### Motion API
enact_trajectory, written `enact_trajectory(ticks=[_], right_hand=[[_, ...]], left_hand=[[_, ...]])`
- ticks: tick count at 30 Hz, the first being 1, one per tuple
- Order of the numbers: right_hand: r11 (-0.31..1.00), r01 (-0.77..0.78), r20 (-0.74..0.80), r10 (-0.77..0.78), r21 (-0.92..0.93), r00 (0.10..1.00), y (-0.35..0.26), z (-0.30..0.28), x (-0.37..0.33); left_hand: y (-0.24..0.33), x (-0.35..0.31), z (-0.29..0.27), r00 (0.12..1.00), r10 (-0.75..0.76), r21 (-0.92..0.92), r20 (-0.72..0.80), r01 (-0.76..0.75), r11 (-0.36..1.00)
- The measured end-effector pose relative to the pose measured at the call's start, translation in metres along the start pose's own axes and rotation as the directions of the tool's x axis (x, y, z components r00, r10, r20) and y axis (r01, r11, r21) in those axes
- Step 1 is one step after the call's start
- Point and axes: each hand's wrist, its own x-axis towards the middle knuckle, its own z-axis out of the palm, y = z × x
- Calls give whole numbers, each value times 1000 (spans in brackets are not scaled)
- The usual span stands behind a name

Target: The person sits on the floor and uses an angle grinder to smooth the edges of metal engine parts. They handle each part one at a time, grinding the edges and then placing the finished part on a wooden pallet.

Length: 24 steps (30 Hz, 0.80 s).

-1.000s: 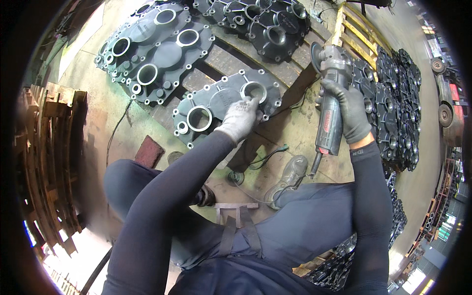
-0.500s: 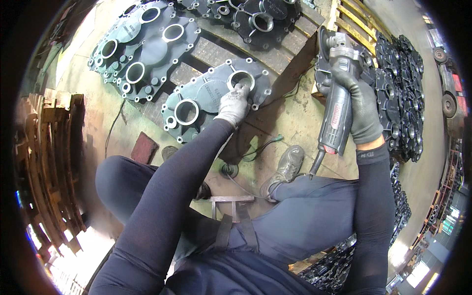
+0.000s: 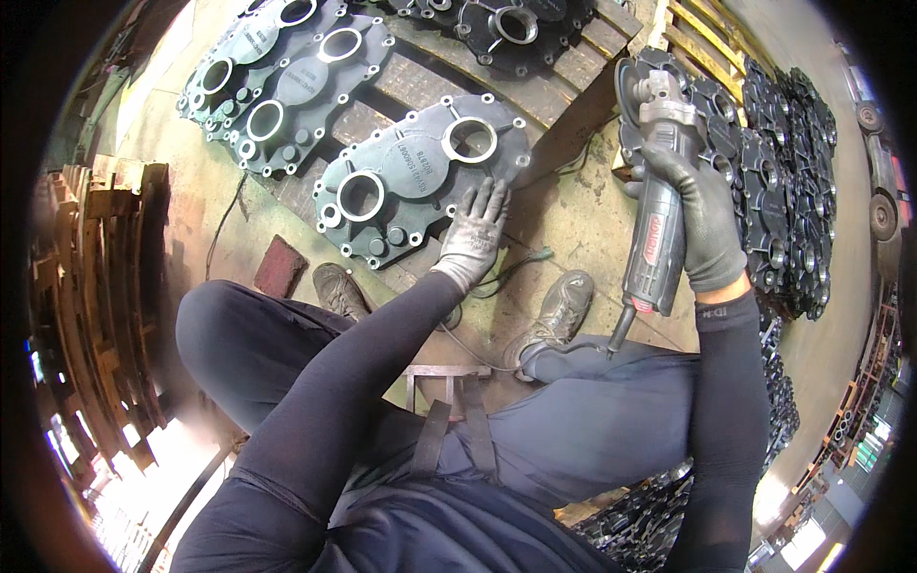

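Lead: Left to right, what's there?
Me: Left of my left fingers: grey castings [image 3: 310, 86] on the pallet [image 3: 604, 36]. Just beyond and left of those fingertips: the two-bore casting [image 3: 411, 158], same pallet.
Lead: Left hand?
Me: Left hand [image 3: 473, 244] holds nothing. Fingers straight, slightly spread, at the casting's near right edge. Can't tell if they press. I'd steady it by the rim, fingertips out of the bores.
Lead: Right?
Me: Right hand [image 3: 705, 224] wraps the angle grinder [image 3: 654, 224], thumb across the body, some fingers hidden. Disc [image 3: 628, 91] is beyond the thumb, well apart from my left fingers. I'd guard that gap; can't tell if it's spinning. Cord [image 3: 623, 327] drops below my grip; I'd route it clear of my legs.
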Motion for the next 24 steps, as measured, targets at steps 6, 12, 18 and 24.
enact_trajectory(ticks=[6,12,18,24], right_hand=[[999,26,9,-25,-25,1000,4,-10,-2],[998,-51,1,51,-37,999,13,-7,-2],[994,-112,-1,112,1,994,40,10,-10],[968,-107,-30,103,-227,994,100,27,-21]], left_hand=[[-6,-13,3,992,113,30,60,-115,993],[-1,-24,-1,987,143,113,76,-151,982],[-7,-20,-5,990,108,104,94,-117,988],[-9,-39,-15,942,203,105,268,-238,966]])
